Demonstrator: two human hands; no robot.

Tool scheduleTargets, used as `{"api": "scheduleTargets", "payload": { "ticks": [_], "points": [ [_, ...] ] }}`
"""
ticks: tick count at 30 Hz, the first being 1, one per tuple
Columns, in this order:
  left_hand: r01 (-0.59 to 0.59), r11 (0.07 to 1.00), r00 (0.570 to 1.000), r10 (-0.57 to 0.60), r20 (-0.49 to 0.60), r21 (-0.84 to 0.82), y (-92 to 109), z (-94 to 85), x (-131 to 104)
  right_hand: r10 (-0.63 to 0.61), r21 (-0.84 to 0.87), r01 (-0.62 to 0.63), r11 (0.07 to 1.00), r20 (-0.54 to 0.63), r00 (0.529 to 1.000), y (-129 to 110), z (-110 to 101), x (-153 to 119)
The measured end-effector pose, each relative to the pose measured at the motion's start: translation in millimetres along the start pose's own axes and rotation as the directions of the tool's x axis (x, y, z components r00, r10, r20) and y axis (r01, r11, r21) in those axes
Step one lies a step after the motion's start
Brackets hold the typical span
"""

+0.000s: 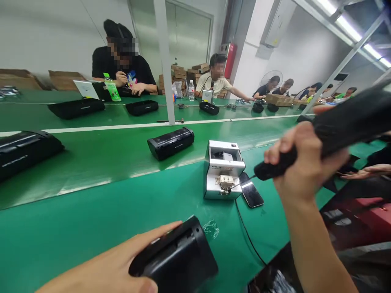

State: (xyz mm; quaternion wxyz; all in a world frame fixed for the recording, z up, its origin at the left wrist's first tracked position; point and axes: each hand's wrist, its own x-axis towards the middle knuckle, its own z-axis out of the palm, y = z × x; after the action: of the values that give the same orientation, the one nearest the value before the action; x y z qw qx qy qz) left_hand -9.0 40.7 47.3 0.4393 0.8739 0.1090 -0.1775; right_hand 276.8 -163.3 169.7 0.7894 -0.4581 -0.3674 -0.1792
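My left hand (122, 260) is closed around a black plastic housing (183, 260) with a rounded end, low over the green mat. My right hand (301, 162) grips a black electric screwdriver (354, 118), raised at the right and slightly blurred. Its thin bit points left and down, reaching the front of a white screw feeder (226, 167). Whether the bit holds a screw is too small to tell. Right beside the feeder lies a dark phone (252, 191).
Similar black housings (171, 142) (29, 152) lie on the green conveyor belt (104, 162) ahead. A black cable (249, 236) runs from the feeder toward the front edge. A white post (165, 61) stands beyond the belt. Several co-workers (122, 61) sit across and along the line.
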Motion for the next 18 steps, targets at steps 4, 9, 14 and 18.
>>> {"api": "scheduleTargets", "payload": {
  "ticks": [4, 9, 14, 18],
  "points": [
    [0.166, 0.979, 0.981, -0.152, 0.117, -0.118, 16, -22.5, 9, -0.038, 0.009, 0.037, 0.999, 0.167, 0.985, 29, 25, -2],
    [0.084, 0.995, 0.995, -0.087, 0.054, 0.058, 26, -18.7, 4, 0.051, -0.05, -0.04, 0.998, 0.241, 0.969, 40, 24, -6],
    [-0.053, 0.964, 0.992, 0.081, -0.096, 0.262, 5, 27.8, 6, 0.215, -0.098, -0.195, 0.976, 0.271, 0.938, 17, 15, -7],
    [-0.055, 0.961, 0.988, 0.092, -0.127, 0.27, 11, 40.1, 6, 0.27, -0.013, -0.282, 0.959, 0.33, 0.904, -17, 11, -2]
  ]
}}
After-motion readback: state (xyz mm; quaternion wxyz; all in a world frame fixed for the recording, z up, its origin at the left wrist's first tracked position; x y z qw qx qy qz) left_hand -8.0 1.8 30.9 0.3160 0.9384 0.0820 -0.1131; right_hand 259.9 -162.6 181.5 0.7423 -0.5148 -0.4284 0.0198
